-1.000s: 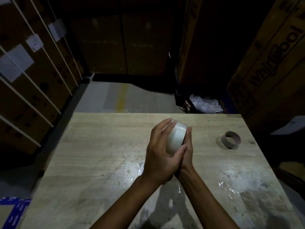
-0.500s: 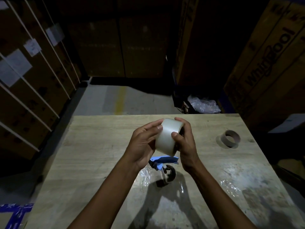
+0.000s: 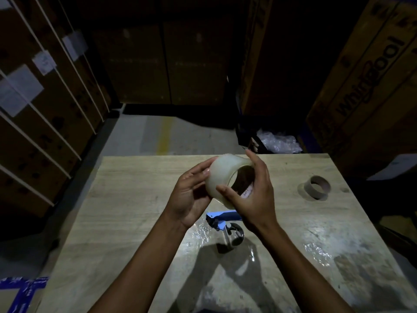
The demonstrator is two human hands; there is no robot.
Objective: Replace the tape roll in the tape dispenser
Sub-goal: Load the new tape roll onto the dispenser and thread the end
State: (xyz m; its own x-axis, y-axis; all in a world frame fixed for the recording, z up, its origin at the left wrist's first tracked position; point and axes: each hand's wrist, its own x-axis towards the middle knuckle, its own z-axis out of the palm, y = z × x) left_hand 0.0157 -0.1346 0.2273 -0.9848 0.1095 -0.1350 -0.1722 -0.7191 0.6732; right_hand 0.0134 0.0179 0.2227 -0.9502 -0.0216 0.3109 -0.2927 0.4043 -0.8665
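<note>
A full roll of clear tape (image 3: 222, 177) is held up above the wooden table (image 3: 126, 199), its open core turned toward my right side. My left hand (image 3: 191, 195) cups the roll's left face with the fingers spread along it. My right hand (image 3: 255, 195) grips the roll from the right, thumb on the outer band and fingers over the top edge. Below the hands, the blue-handled tape dispenser (image 3: 225, 227) lies on the table with its round hub bare. An empty cardboard core (image 3: 318, 187) stands on the table at the right.
Crumpled clear film scraps (image 3: 318, 254) lie on the table's near right. Tall cardboard cartons (image 3: 372, 86) wall in the table on the right and left. A bin with plastic wrap (image 3: 277, 141) sits beyond the far edge. Blue tape marks the floor (image 3: 20, 288) at lower left.
The hands raised the roll off the dispenser and turned it, so its hollow core now faces right. The dispenser came into view beneath them.
</note>
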